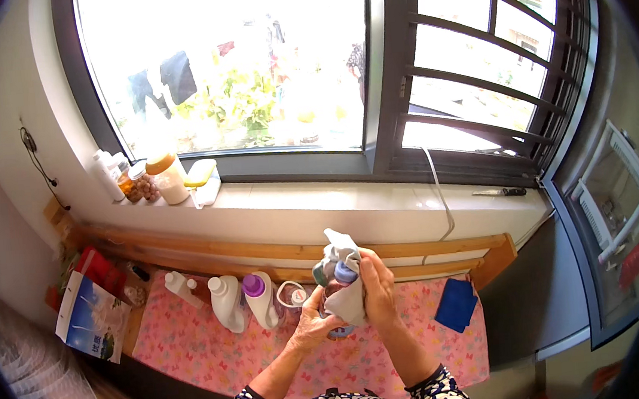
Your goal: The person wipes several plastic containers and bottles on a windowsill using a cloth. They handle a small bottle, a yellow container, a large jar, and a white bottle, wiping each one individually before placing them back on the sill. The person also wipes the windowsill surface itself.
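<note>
My left hand [315,326] is closed around the lower part of a bottle with a blue cap [345,273]. A pale grey cloth [348,302] is draped over the bottle and covers much of it. My right hand [378,288] presses the cloth against the bottle's right side and neck. To the left of my hands stand a clear container with a white ring-shaped top [292,295], a white bottle with a purple cap [264,303] and a white bottle with a white cap [228,306]. A smaller white bottle [183,287] is farther left.
The bottles stand on a pink patterned cover [414,349] over a wooden bench with a back rail [413,249]. A folded blue cloth [457,305] lies at right, a printed box [92,316] at left. Jars [168,179] and a knife [501,193] rest on the windowsill.
</note>
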Available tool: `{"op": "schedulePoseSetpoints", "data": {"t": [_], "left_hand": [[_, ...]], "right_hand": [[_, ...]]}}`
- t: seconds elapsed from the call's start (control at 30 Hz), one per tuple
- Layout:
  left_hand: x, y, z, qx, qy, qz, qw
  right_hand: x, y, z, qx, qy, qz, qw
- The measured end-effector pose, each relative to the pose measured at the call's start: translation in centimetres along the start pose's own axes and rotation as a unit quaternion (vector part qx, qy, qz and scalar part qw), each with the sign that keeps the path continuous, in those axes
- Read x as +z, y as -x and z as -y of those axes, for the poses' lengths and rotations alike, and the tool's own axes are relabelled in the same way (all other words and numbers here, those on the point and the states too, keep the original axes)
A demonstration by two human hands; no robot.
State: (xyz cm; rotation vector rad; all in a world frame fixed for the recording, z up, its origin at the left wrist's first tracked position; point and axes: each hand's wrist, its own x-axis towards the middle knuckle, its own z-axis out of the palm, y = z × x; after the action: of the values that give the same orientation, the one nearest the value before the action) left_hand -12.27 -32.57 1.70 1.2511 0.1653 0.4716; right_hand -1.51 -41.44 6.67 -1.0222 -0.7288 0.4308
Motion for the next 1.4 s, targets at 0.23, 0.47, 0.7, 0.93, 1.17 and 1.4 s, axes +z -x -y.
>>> {"op": "schedulePoseSetpoints", "data": {"t": [0.23,0.47,0.7,0.93,1.17,1.4], "left_hand": [[-4.7,-1.0,1.4,0.072,-0.032,-0.012,0.997],[-6.8,-0.1,-2.5,-0.129,-0.002,0.19,0.973],[-10.5,0.4,-1.2,-0.146,-0.031,0.146,0.978],[-7.0,1.0,-5.2,0.141,-0.18,0.055,0.972],[-8.3,-1.3,-4.3,0.188,-0.118,0.078,0.972],[-8.4,-0.6,-5.8,0.066,-0.143,0.098,0.983]], "right_hand": [[2.9,2.8,-3.6,-0.168,0.263,-0.031,0.949],[1.3,-1.9,-1.3,0.109,-0.083,0.206,0.969],[5.3,-1.5,0.3,0.024,-0.101,0.212,0.972],[8.5,-1.9,1.0,-0.068,0.114,0.023,0.991],[9.5,-0.6,-3.3,-0.25,0.304,-0.081,0.916],[5.8,0.4,-0.1,-0.09,-0.012,-0.208,0.974]]}}
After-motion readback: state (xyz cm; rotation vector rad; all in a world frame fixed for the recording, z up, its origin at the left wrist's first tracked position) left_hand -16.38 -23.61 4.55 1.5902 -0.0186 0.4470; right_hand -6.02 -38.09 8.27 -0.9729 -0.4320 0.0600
